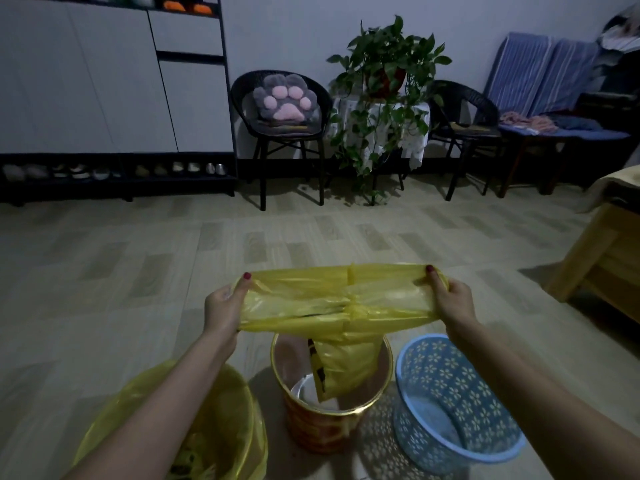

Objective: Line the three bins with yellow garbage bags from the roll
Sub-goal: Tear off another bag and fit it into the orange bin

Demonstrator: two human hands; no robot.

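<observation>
While both hands [223,303] [453,299] pinch the bag's mouth [339,292] wide, it hangs inside the middle bin [382,396] (rim uncovered)

A translucent yellow bag [337,299] is seen above the middle bin [332,393], which is gold-rimmed with an orange patterned outside. Left of that bin, another bin [221,427] is covered in yellow plastic. Right of it, a light blue basket [457,400] is pierced with a pale flower pattern. Dark red polish is worn on the nails of the fingers [246,277]. Behind the middle bin, the floor [138,265] is patterned in beige and grey wood-look blocks.
</observation>
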